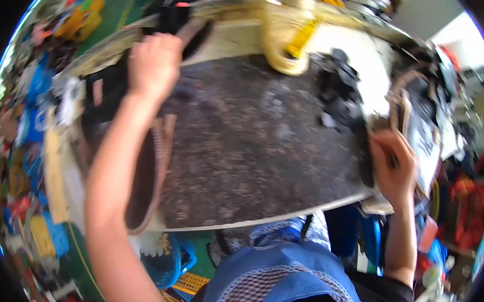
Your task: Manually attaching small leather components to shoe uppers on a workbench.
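Observation:
My left hand [156, 62] is at the upper left of the work table, its fingers closed on a dark strip with a brown edge [200, 36] that sticks out to the right. Motion blurs this hand and the strip. Below my left forearm, a dark curved piece with a brown stitched-looking border [156, 178] lies along the table's left side. My right hand [393, 161] is at the table's right edge, with fingers curled together. What they hold, if anything, is too small to tell. Brown strips [400, 113] stand just beyond its fingers.
A dark speckled mat [264, 144] covers the middle of the table. Black scraps [341, 89] lie at its upper right. A pale curved tube with a yellow label [283, 54] reaches over the far edge. A blue basket [177, 263] stands below the front edge.

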A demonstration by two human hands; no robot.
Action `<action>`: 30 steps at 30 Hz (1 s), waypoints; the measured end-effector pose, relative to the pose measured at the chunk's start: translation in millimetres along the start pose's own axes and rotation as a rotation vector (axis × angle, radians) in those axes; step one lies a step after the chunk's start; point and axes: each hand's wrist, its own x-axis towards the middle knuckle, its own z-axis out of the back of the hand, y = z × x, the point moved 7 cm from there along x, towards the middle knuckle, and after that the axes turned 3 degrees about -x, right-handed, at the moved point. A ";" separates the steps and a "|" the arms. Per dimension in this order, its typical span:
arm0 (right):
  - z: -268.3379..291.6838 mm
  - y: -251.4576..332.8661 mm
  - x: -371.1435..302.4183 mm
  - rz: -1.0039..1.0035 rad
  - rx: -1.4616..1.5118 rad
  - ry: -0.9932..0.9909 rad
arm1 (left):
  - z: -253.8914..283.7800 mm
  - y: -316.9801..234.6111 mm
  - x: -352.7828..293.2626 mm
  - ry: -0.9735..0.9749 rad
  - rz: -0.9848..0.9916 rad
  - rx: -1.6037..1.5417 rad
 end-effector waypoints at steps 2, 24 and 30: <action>-17.2 -17.1 12.6 -0.215 0.212 -0.013 | 36.5 30.6 12.2 -0.089 0.260 -0.097; -81.4 -76.9 46.1 -0.025 -0.137 0.059 | 87.7 -239.9 -15.9 0.554 0.398 -1.701; -64.3 -10.0 20.2 0.329 0.013 -0.165 | 52.4 -246.2 -29.2 0.755 1.035 -2.240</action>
